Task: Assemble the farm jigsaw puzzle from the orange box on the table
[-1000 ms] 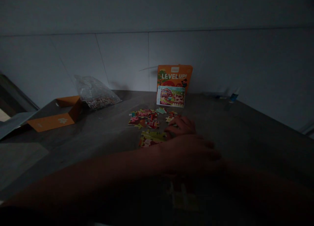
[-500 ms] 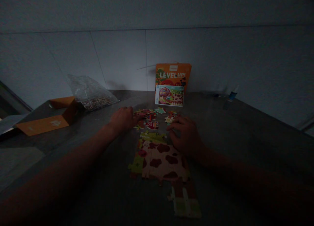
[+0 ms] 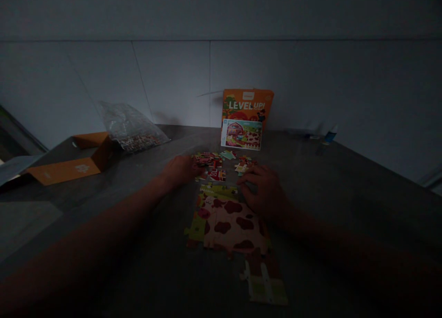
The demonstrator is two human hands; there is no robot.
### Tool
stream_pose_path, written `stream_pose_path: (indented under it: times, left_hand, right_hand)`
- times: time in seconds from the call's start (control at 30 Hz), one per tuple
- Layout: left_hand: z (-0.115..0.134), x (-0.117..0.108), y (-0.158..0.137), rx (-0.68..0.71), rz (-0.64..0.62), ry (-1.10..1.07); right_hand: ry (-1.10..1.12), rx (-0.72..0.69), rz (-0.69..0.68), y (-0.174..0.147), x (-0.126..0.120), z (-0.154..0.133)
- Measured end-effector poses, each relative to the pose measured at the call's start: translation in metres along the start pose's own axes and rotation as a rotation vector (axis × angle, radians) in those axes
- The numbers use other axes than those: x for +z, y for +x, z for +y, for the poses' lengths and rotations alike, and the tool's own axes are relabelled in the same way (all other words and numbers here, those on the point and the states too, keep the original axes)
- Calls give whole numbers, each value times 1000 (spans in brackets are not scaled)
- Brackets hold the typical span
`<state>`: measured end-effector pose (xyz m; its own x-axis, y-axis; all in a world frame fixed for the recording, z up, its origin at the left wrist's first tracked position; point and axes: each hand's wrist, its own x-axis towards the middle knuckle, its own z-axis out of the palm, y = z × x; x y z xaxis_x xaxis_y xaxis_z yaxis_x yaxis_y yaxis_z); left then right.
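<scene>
Your left hand [image 3: 178,169] is at the loose pieces [image 3: 216,175], in from the back edge of the table [image 3: 334,198], where it is too dark to tell whether it clamps one. Your right hand [image 3: 261,184], bent, is beside the far right corner of the joined cow puzzle [image 3: 233,221], its grip equally unclear. That puzzle lies on your side of the pieces, with the picture card [image 3: 241,134] nearer the back edge

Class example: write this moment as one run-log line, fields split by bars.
left hand: at loose puzzle pieces | right hand: by joined cow section | picture card: standing before orange box | light: dim
</scene>
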<state>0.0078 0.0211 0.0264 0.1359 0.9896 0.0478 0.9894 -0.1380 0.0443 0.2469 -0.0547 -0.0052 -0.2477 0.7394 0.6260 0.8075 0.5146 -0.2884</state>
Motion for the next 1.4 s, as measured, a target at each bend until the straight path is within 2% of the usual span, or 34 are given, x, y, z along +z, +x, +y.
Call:
stream_pose_path:
  times: [0.07, 0.13, 0.27, 0.33, 0.4, 0.5, 0.6, 0.73, 0.83, 0.93, 1.03, 1.1, 1.23, 1.4]
  left_hand:
    - [-2, 1, 2, 15, -2, -49]
    - [-3, 2, 4, 21, 51, -91]
    - [0, 1, 5, 107, 328, -209]
    - [7, 0, 2, 230, 457, -399]
    - [16, 0, -4, 364, 496, -660]
    - [32, 3, -17, 511, 345, -995]
    - [44, 7, -27, 587, 168, -1145]
    - [49, 7, -32, 633, 137, -1205]
    - [46, 4, -32, 684, 193, -1135]
    - [37, 1, -27, 681, 327, -951]
    - [22, 0, -14, 516, 486, -658]
    - [12, 1, -5, 389, 520, -390]
    - [4, 1, -1, 296, 352, 20]
    - [11, -2, -11, 206, 178, 135]
  right_hand:
    - [10, -2, 1, 0, 0, 0]
    - [27, -7, 9, 0, 1, 1]
    - [69, -10, 35, 0, 0, 2]
    - [111, -37, 39, 0, -1, 1]
    - [171, -91, 32, -1, -2, -1]
    - [254, -156, 18, -2, -3, -4]
    - [281, -156, 33, -2, -3, -4]
    - [317, -121, 34, -1, -3, -4]
    - [353, -57, 43, -1, -2, -5]
    - [342, 38, 119, 1, -2, -2]
    - [280, 188, 227, 6, -3, 10]
    - [262, 294, 271, 10, -2, 21]
    - [281, 467, 266, 13, 3, 40]
    - [318, 571, 284, 12, 7, 45]
